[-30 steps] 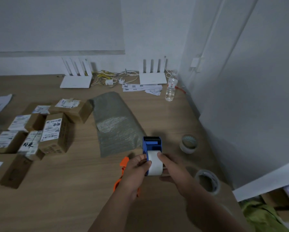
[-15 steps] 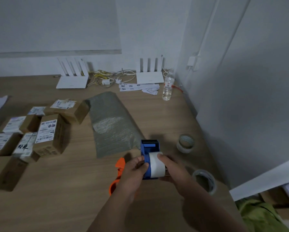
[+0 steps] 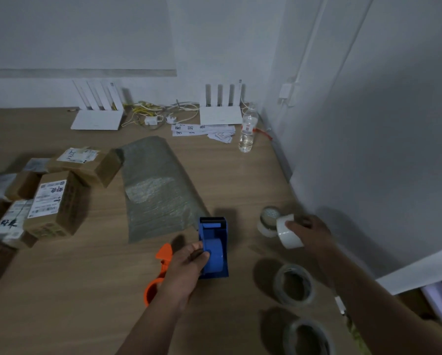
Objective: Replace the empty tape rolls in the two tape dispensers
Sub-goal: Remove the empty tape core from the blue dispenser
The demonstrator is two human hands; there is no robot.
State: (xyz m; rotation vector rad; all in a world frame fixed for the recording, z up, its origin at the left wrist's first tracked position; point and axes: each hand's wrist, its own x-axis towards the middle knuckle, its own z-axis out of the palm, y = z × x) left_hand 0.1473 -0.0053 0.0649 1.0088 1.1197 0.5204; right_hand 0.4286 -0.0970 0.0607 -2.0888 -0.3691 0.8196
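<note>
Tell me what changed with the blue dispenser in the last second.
The right hand pulled the white core off the blue dispenser and carried it right, toward the tape rolls. The left hand still holds the dispenser; the orange dispenser hasn't moved.

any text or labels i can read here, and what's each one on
Nothing reads clearly.
Paper strips by the far wall: large handwritten characters, too blurred to quote.
Box label: printed lines and dark handwritten characters, unreadable.
Far box label: handwriting, unreadable.
Left box: dark handwritten marks, unreadable.
Bottle: label too small.
Blue dispenser, white roll in right hand: no visible text.
</note>
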